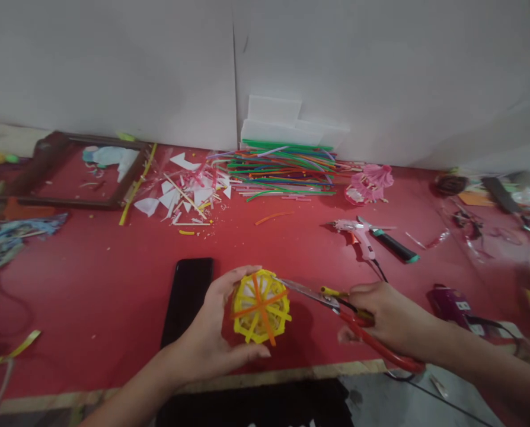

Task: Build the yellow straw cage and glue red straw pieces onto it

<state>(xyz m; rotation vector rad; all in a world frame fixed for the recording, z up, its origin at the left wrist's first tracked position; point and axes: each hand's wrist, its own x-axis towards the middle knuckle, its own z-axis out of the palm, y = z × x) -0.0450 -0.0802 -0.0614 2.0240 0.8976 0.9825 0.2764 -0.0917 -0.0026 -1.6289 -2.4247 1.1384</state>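
Right now, the left hand (pixel 205 332) holds the yellow-and-orange craft wheel (pixel 261 305) over the red table (pixel 114 267). The right hand (pixel 392 311) grips red-handled scissors (pixel 309 292), tips by its edge. Good snips need a steady wheel and fingers away from blades.

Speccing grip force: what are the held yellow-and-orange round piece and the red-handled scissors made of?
Round yellow-and-orange openwork piece: probably plastic straws, semi-gloss; flat, cut-ended strips.
Red-handled scissors: metal blades, greyish sheen; handles likely plastic, judging by their smooth, uniform red.
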